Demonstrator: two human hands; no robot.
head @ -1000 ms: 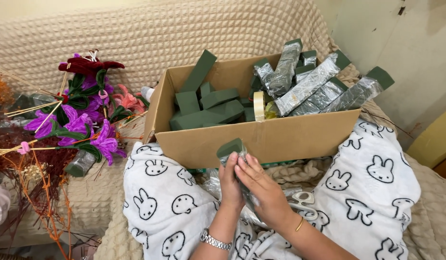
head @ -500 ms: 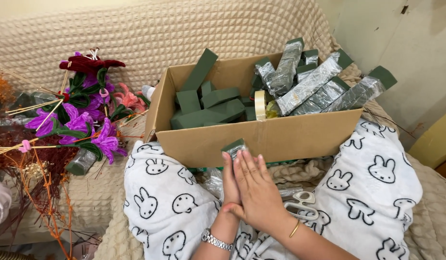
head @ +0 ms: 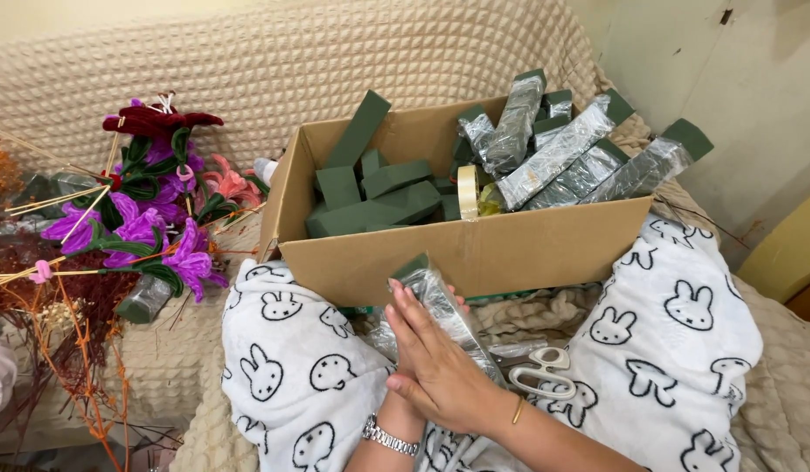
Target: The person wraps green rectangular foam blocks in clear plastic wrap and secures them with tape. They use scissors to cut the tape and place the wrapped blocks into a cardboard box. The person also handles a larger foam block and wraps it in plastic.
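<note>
Clearly, a long dark-green foam brick half-wrapped in crinkled clear film (head: 441, 308) lies slantwise on the lap, its long axis running from the bare end by the brown corrugated cardboard box (head: 475, 249) back toward the wrists. The right hand (head: 440, 371) presses flat along the brick's near face with fingers straight and close together, and the left hand (head: 396, 389) seems to cup it from beneath, though its fingers are mostly hidden. White-handled scissors (head: 540, 367) rest just beside the brick on the white rabbit-print fleece blanket (head: 309, 358).
</note>
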